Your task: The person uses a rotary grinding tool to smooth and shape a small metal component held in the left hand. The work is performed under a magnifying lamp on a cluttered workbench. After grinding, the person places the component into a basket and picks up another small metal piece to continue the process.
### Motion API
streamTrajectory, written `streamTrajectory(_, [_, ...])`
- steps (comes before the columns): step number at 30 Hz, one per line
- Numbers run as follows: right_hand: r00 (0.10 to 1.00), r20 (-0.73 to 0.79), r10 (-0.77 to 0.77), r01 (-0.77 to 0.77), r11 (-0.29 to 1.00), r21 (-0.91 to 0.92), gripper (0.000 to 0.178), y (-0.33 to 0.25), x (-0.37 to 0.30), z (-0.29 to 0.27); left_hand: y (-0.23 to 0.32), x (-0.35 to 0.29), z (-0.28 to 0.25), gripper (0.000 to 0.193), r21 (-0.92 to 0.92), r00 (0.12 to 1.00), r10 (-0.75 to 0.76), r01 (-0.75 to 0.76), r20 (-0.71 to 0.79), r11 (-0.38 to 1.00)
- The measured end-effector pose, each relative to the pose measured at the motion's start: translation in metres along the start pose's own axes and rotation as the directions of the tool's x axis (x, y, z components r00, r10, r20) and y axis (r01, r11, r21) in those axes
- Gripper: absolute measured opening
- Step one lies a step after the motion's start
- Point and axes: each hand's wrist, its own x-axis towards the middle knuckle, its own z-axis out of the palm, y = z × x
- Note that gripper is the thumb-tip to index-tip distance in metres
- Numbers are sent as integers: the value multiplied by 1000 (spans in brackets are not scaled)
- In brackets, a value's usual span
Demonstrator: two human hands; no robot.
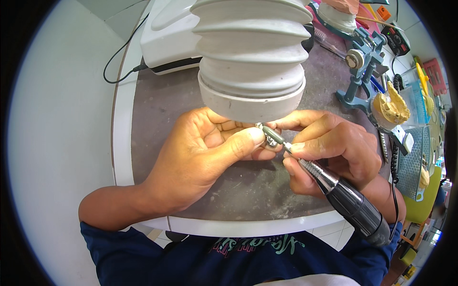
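Between thumb and fingers, my left hand (205, 145) pinches a small shiny metal dental piece (271, 141), partly hidden by the fingertips. My right hand (334, 143) is closed round the front of a black and silver rotary handpiece (350, 202), which slants down toward my right forearm. A grey-green bullet-shaped polishing bit (273, 134) sticks out of its tip and lies against or just over the metal piece; I cannot tell if it touches. Both hands meet just under the rim of a white ribbed suction hose (253, 102).
A white machine (169, 35) stands at the back left, its black cable (121, 59) trailing left. At right are a blue-grey articulator (360, 78), a yellowish plaster dental model (392, 107) and a blue mesh basket (412, 155). The dark worktop has a white front edge (248, 226).
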Motion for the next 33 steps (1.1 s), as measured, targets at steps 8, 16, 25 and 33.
streamTrajectory(8, [1000,13,-24,25,999,-21,28,1,2,-1,-1,-1,1,29,-12,1000,29,-29,-9,1000])
streamTrajectory(16, [1000,16,-21,21,1000,2,29,1,2,-1,-3,-2,-1,29,6,1000,23,-23,-12,1000])
streamTrajectory(25, [999,15,-43,43,999,15,28,4,-2,-1,-3,0,-1,28,2,1000,28,-28,-14,1000])
streamTrajectory(33, [999,12,-46,46,999,22,25,3,2,1,-5,0,-2,26,1,999,35,-35,-15,999])
